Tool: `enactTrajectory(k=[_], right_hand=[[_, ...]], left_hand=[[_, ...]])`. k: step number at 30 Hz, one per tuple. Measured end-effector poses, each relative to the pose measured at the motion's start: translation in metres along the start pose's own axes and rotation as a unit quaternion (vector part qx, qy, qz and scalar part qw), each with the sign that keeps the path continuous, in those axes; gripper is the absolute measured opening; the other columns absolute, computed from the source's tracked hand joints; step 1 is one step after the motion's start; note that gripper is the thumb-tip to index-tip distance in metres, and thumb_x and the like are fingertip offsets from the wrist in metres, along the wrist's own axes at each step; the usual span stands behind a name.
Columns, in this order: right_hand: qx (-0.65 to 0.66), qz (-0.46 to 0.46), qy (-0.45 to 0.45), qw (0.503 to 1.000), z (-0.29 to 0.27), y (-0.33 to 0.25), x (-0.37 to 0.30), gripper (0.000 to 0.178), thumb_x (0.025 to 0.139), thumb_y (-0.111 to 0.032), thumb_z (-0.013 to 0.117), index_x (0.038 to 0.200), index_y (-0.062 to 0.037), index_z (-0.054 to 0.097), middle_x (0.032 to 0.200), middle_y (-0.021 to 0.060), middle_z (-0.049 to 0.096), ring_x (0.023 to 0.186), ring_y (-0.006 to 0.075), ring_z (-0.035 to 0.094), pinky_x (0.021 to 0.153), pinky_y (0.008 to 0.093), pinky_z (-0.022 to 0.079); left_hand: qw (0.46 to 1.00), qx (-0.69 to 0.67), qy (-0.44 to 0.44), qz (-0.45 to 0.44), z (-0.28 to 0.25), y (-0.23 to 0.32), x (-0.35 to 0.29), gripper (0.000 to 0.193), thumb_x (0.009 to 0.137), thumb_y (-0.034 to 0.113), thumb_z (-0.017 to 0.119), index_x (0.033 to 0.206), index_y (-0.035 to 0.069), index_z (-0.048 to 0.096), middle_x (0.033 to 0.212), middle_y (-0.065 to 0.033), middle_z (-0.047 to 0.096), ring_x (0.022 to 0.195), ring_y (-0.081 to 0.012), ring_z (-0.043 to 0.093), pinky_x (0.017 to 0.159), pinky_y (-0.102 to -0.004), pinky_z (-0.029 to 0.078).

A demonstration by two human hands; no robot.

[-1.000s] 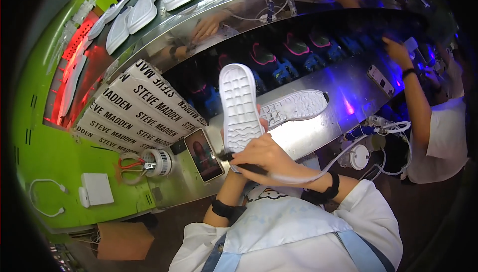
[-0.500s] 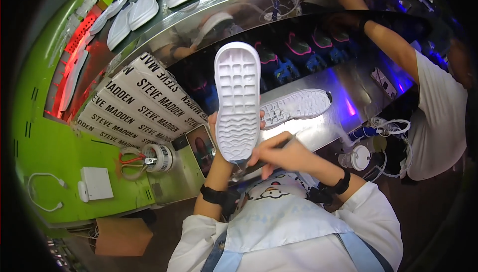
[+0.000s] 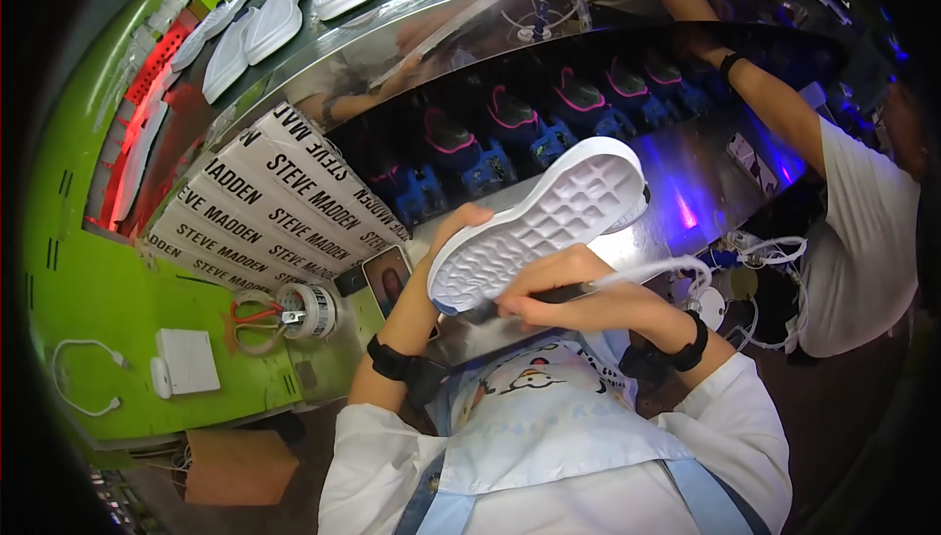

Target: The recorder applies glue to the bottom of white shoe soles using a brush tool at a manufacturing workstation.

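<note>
A white shoe sole (image 3: 549, 212), with square pockets at one end and wavy ridges at the other, is tilted up to the right over the metal bench. My left hand (image 3: 459, 229) is closed around its far-left edge, most of the fingers hidden behind it. At the wavy end, my right hand (image 3: 559, 295) grips a slim hand tool (image 3: 578, 290) with a dark shaft. Its working end lies near the sole's blue-tipped edge, though blur hides whether they touch. A white cord or tube (image 3: 667, 266) runs right from it. Part of another sole (image 3: 632, 217) shows behind the raised one.
A phone (image 3: 387, 280) and a tape roll with scissors (image 3: 312, 312) lie left, beside a printed white box (image 3: 279, 207). Beyond the metal bench, dark shoe forms with pink outlines (image 3: 512, 109) stand in a row. A co-worker's arm (image 3: 774, 94) reaches in from the right.
The sole has swung from upright to slanting rightward, now covering most of the second sole. My right hand has come onto its wavy end, and the tool with its white cord now shows.
</note>
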State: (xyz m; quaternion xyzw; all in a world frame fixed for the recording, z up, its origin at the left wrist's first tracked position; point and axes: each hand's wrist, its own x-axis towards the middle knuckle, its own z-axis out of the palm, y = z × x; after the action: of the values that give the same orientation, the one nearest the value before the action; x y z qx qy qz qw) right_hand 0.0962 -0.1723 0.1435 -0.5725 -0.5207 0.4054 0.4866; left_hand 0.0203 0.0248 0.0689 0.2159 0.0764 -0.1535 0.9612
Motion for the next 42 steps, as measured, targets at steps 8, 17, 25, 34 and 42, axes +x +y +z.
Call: enactTrajectory(k=[8,17,25,34,42], right_hand=[[-0.078,-0.149,-0.038,0.985,-0.009,-0.007,0.003,0.013,0.084,-0.008,0.06,0.089,0.0027,0.066,0.092,0.0155,0.068,0.086,0.0254,0.066,0.076,0.0319,0.052],[-0.102,-0.147,0.017,0.984,-0.031,0.023,-0.021,0.016,0.082,-0.013,0.062,0.089,0.0,0.067,0.081,0.0114,0.068,0.075,0.0222,0.066,0.072,0.0308,0.051],[-0.006,-0.147,0.157,0.977,-0.026,-0.003,-0.026,0.017,0.089,-0.006,0.053,0.087,0.0045,0.067,0.087,0.0132,0.068,0.07,0.0141,0.066,0.064,0.0256,0.052],[-0.146,-0.143,0.038,0.978,-0.001,-0.007,-0.008,0.012,0.083,-0.004,0.057,0.088,0.0018,0.067,0.081,0.0121,0.069,0.066,0.014,0.066,0.062,0.0267,0.052],[-0.046,-0.18,0.125,0.975,0.01,-0.011,-0.012,0.01,0.083,-0.003,0.059,0.086,0.0026,0.066,0.086,0.0139,0.068,0.066,0.0198,0.065,0.062,0.0275,0.051]], left_hand=[[0.971,0.108,0.188,-0.099,0.064,0.005,-0.005,0.036,0.082,0.024,0.056,0.105,-0.003,0.062,0.093,-0.0125,0.068,0.082,-0.0197,0.065,0.079,-0.0275,0.052],[0.868,0.45,0.181,0.111,0.111,-0.006,-0.038,0.032,0.089,0.012,0.049,0.119,0.003,0.056,0.115,-0.0076,0.057,0.105,-0.0149,0.055,0.089,-0.0225,0.043],[0.995,0.016,0.024,0.099,0.027,0.0,-0.004,0.069,0.079,0.042,0.044,0.124,-0.01,0.047,0.112,-0.0293,0.058,0.095,-0.0383,0.063,0.085,-0.042,0.052],[0.987,-0.015,-0.12,0.106,0.035,0.006,-0.011,0.074,0.073,0.039,0.05,0.125,-0.013,0.044,0.115,-0.0329,0.055,0.097,-0.0392,0.061,0.088,-0.0421,0.049],[0.971,0.19,-0.083,0.118,0.042,0.011,-0.013,0.066,0.07,0.037,0.053,0.109,-0.017,0.056,0.1,-0.0241,0.063,0.084,-0.0251,0.062,0.077,-0.0293,0.047]])
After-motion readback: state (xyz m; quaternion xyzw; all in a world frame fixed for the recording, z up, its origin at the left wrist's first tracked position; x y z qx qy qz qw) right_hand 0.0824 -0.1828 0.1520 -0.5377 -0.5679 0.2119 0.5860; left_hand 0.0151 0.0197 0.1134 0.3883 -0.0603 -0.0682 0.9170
